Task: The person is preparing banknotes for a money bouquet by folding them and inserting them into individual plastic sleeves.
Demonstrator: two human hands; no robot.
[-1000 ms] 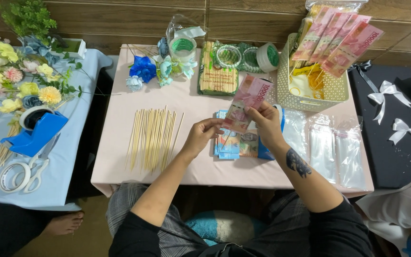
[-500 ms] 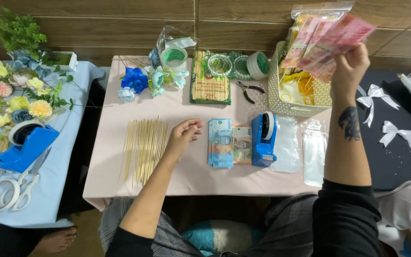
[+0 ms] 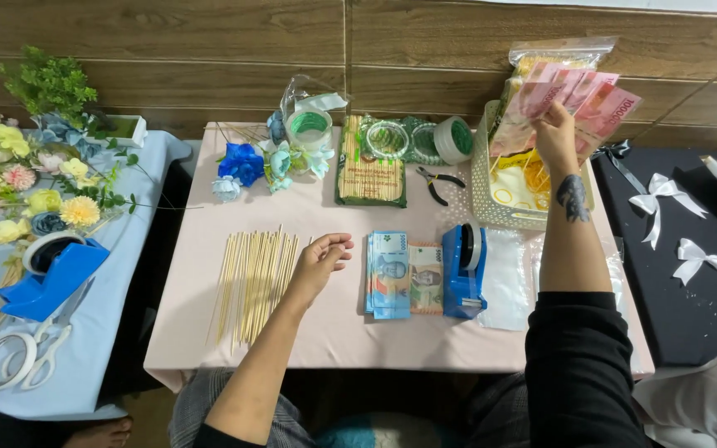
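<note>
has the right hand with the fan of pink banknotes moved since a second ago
Yes. The right hand carried the fan of pink banknotes from above the blue tape dispenser at mid-table up and away to the white plastic basket at the far right corner.

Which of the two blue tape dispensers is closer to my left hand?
The blue tape dispenser on the pink table, right of the flat banknotes. The left hand rests just beyond those notes; the other dispenser sits on the light-blue side table.
</note>
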